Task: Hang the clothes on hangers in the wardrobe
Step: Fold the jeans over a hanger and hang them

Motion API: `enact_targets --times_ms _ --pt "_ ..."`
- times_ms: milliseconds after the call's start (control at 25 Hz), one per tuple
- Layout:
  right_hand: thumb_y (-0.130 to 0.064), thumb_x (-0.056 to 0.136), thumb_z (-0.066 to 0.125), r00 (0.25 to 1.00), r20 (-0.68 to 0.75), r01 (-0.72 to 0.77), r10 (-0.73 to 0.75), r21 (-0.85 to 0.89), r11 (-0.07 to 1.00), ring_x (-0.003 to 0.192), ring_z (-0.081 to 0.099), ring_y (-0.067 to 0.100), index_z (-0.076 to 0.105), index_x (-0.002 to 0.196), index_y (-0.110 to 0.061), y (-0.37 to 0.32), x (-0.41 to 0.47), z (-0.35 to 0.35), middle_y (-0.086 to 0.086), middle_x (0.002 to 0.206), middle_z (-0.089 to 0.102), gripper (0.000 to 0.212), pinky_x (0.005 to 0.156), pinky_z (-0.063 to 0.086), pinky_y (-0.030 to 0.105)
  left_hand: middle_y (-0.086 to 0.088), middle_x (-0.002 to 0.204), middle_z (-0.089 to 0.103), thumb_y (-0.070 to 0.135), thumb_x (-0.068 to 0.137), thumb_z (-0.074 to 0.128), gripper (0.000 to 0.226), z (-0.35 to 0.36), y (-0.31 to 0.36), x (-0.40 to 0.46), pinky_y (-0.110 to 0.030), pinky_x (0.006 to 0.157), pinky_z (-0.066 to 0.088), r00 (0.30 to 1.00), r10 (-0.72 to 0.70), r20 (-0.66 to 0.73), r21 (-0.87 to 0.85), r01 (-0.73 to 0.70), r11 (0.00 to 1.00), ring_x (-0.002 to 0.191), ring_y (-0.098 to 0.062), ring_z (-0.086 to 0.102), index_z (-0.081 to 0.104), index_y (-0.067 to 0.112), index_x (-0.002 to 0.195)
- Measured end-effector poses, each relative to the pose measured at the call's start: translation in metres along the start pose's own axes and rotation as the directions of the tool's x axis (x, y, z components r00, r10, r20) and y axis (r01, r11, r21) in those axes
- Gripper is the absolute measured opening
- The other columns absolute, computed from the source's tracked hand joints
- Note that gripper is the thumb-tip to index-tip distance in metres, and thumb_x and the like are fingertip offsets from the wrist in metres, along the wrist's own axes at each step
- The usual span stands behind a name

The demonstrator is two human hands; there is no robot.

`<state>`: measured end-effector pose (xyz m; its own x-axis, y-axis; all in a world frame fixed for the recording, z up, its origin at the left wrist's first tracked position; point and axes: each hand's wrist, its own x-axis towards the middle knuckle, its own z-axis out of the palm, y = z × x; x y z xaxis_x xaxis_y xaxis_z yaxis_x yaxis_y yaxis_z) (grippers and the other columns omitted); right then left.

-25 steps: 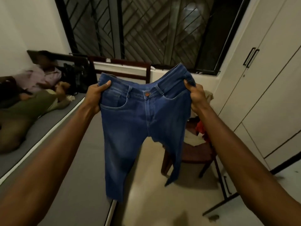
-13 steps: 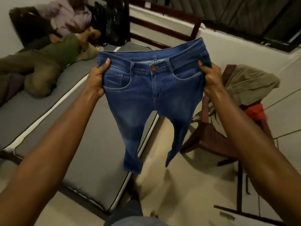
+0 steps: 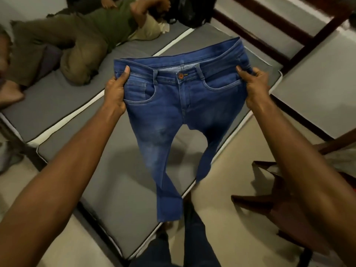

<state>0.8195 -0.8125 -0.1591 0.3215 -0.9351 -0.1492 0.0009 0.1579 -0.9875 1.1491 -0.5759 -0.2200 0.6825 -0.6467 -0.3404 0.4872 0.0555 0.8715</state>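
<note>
Trouble could start on our left, where a resting person (image 3: pixel 73 47) lies on the grey mattress (image 3: pixel 63 105); a swung leg of the blue jeans (image 3: pixel 173 116) might brush them. We hold the jeans up by the waistband above the mattress, left hand (image 3: pixel 116 91) and right hand (image 3: pixel 254 85) each gripping a side. Rightward, the mattress edge gives onto open floor (image 3: pixel 221 189), then a wooden chair (image 3: pixel 273 201) that dangling cuffs could catch.
</note>
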Motion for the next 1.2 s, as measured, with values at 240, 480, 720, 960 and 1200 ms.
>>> enact_targets --times_ms 240,480,720,960,1200 --pt "-0.072 0.062 0.082 0.999 -0.026 -0.053 0.046 -0.550 0.834 0.111 0.067 0.035 0.063 0.119 -0.007 0.126 0.241 0.098 0.018 0.120 0.069 0.089 0.096 0.055 0.052 -0.008 0.122 0.073 0.052 0.088 0.075 0.063 -0.023 -0.054 0.201 -0.043 0.100 0.056 0.936 0.138 -0.323 0.239 -0.060 0.969 0.112 -0.024 0.070 0.065 0.006 0.129" --pt "-0.034 0.094 0.069 0.979 0.147 0.085 0.142 -0.924 0.373 0.110 0.061 0.038 0.060 0.116 -0.006 0.338 0.199 0.101 0.020 0.117 0.064 0.036 0.087 0.049 0.046 -0.009 0.119 0.063 0.017 0.091 0.075 0.056 -0.093 -0.255 0.186 -0.028 0.098 0.049 0.892 0.011 -0.452 0.610 0.300 0.733 0.108 -0.021 0.062 0.051 0.006 0.140" --pt "-0.020 0.092 0.073 0.801 0.240 -0.120 0.549 -0.834 0.539 0.081 0.070 0.020 0.066 0.074 -0.017 0.499 0.016 0.053 -0.005 0.076 0.069 0.019 0.069 0.051 0.028 -0.009 0.112 0.070 0.060 0.074 0.081 0.072 -0.171 -0.432 0.022 -0.034 0.080 0.049 0.741 -0.335 -0.583 0.643 0.672 0.368 0.105 -0.030 0.066 0.063 0.003 0.113" --pt "-0.040 0.070 0.092 0.681 0.189 -0.209 0.708 -0.876 0.435 0.077 0.066 0.019 0.063 0.092 -0.010 0.563 -0.076 0.043 0.004 0.084 0.070 0.048 0.065 0.053 0.037 -0.011 0.112 0.068 0.048 0.081 0.082 0.065 -0.187 -0.498 -0.044 -0.038 0.078 0.053 0.788 -0.415 -0.456 0.783 0.576 0.234 0.103 -0.032 0.066 0.053 0.005 0.120" --pt "-0.040 0.078 0.085 0.588 0.139 -0.364 0.797 -0.835 0.413 0.091 0.072 0.024 0.071 0.105 -0.011 0.593 -0.141 0.028 0.002 0.099 0.075 0.042 0.077 0.060 0.041 -0.005 0.105 0.074 0.045 0.098 0.057 0.039 -0.213 -0.533 -0.101 -0.044 0.085 0.059 0.859 -0.427 -0.282 0.698 0.489 0.523 0.096 -0.023 0.071 0.071 0.012 0.111"
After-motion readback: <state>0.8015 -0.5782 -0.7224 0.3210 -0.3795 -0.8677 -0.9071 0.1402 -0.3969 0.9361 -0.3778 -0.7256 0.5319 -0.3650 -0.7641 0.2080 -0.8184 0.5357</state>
